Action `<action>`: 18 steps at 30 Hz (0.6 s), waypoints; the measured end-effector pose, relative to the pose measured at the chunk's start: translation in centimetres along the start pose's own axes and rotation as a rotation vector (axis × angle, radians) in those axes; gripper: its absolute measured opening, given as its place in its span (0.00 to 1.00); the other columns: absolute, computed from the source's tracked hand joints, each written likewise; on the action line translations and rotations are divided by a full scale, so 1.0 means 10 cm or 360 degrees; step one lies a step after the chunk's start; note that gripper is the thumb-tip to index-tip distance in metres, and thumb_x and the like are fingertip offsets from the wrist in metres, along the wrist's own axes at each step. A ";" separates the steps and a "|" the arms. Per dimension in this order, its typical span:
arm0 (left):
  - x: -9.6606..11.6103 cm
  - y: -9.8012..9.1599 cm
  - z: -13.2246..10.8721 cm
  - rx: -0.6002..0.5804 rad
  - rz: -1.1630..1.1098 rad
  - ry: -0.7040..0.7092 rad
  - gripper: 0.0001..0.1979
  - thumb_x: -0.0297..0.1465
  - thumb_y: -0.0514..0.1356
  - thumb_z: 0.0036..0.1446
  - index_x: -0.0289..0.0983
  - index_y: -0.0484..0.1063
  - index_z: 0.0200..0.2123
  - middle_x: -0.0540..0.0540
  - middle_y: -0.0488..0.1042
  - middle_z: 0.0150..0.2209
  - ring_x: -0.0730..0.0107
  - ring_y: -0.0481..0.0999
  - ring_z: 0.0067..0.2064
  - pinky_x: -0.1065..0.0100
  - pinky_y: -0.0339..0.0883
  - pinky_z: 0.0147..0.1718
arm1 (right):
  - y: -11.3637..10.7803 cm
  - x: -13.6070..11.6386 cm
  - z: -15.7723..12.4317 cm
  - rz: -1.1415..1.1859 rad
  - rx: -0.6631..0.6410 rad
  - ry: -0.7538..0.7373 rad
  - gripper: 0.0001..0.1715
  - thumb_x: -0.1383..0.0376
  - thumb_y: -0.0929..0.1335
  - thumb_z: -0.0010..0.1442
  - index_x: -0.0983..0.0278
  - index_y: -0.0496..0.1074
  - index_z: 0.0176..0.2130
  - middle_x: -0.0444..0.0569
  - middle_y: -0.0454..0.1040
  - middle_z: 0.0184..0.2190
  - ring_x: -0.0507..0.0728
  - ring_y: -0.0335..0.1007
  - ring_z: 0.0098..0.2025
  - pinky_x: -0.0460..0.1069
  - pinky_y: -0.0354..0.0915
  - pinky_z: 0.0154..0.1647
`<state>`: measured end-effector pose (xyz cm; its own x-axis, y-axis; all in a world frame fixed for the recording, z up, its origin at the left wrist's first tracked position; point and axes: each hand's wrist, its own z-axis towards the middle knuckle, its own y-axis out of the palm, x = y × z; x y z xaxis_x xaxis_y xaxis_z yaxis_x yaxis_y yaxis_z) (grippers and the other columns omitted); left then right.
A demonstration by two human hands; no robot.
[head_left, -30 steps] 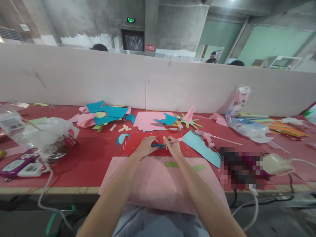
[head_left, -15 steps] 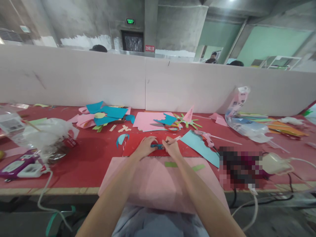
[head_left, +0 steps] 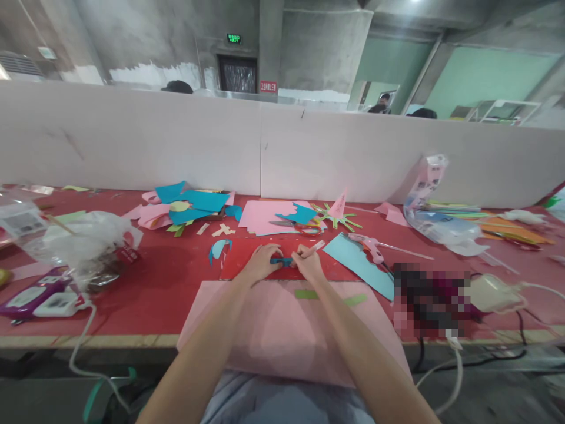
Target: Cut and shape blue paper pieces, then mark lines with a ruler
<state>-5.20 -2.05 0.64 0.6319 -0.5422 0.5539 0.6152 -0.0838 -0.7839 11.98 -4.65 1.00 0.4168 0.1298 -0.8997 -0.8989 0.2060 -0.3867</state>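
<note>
In the left hand [head_left: 262,262] is a blue strip [head_left: 283,261], gripped at one end; just beside it, the right hand [head_left: 308,263] grips a pen [head_left: 316,247] (slanting up and rightward). Beyond lie scissors [head_left: 286,223].

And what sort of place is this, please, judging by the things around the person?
Probably a craft workspace in a rough-looking building: a pink glue gun and red-and-yellow-handled scissors lie among cut coloured paper on a long red table, with a grey concrete wall beyond.
</note>
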 end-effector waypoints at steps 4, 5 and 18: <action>-0.02 0.01 0.00 0.0012 0.0007 0.0022 0.09 0.33 0.60 0.53 0.41 0.71 0.40 0.45 0.69 0.54 0.61 0.65 0.58 0.57 0.54 0.59 | 0.00 0.00 0.00 -0.0017 -0.0008 -0.0014 0.15 0.62 0.63 0.51 0.59 0.53 0.19 0.38 0.65 0.11 0.52 0.70 0.20 0.43 0.59 0.21; -0.02 0.01 0.00 0.0014 0.0008 0.0027 0.09 0.33 0.60 0.53 0.41 0.71 0.40 0.45 0.69 0.54 0.61 0.65 0.58 0.57 0.54 0.58 | 0.00 0.00 0.00 -0.0023 0.0000 -0.0036 0.15 0.61 0.63 0.52 0.59 0.53 0.19 0.38 0.65 0.11 0.52 0.70 0.21 0.43 0.59 0.22; 0.02 -0.02 -0.02 0.0014 -0.0010 0.0007 0.10 0.33 0.59 0.53 0.41 0.71 0.40 0.45 0.69 0.54 0.61 0.65 0.58 0.56 0.53 0.59 | -0.01 -0.01 0.00 0.0006 0.0044 -0.0007 0.13 0.63 0.62 0.51 0.59 0.53 0.20 0.38 0.68 0.13 0.52 0.69 0.19 0.43 0.60 0.22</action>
<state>-5.28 -2.25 0.85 0.6259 -0.5456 0.5573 0.6231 -0.0799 -0.7781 12.05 -4.69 1.08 0.4141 0.1351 -0.9001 -0.8964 0.2323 -0.3775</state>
